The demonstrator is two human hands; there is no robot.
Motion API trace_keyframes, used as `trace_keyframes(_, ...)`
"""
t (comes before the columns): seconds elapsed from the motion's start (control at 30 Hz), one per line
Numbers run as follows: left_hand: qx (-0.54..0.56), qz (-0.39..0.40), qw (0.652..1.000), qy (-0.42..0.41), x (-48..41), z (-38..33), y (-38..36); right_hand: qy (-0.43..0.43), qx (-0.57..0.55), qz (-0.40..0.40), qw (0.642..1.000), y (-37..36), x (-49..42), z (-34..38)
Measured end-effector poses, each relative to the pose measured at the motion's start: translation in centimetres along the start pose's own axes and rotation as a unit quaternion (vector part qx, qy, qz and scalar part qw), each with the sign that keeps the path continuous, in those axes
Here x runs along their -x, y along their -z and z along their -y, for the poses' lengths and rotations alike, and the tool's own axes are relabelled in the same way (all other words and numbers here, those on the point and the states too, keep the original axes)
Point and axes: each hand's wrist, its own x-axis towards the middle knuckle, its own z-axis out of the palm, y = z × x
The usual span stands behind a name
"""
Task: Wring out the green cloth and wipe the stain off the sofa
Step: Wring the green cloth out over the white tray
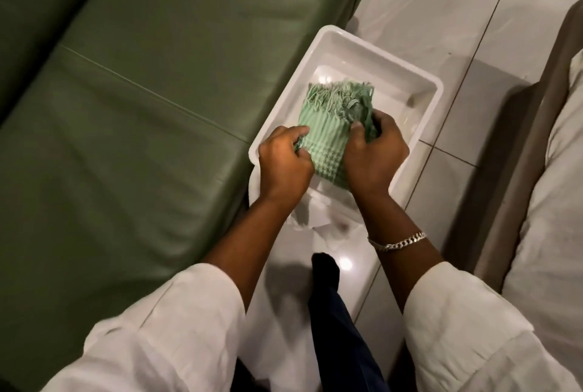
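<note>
A pale green checked cloth (pixel 331 130) with a fringed far edge is folded and held over a white plastic tub (pixel 422 82) on the tiled floor. My left hand (pixel 284 164) grips its left edge. My right hand (pixel 375 152) grips its right side, thumb pressed on top. The green leather sofa (pixel 132 101) fills the left of the view, its seat edge touching the tub. I cannot make out a stain on the cushions.
A crumpled white cloth or paper (pixel 318 218) lies under the tub's near end. My dark-trousered leg and foot (pixel 328 278) stand on the glossy floor tiles (pixel 448 7). A beige cushioned seat (pixel 549 190) runs along the right.
</note>
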Motion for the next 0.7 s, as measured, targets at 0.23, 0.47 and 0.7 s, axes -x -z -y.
trace_keyframes(0.23, 0.068, -0.037, 0.995, -0.067, 11.6, 3.4, 8.8, -0.103, -0.176, -0.031, 0.979, 5.3, 12.6, 2.2)
trace_keyframes(0.47, 0.008, -0.022, 0.996, -0.086, 22.0, 16.7, 11.5, -0.24, -0.239, 0.015, 0.941, 3.1, 27.2, -6.4)
trace_keyframes(0.7, -0.099, 0.014, 0.994, -0.049, 29.4, 32.6, 7.6, -0.412, -0.281, 0.03, 0.866, -5.1, 39.9, -20.6)
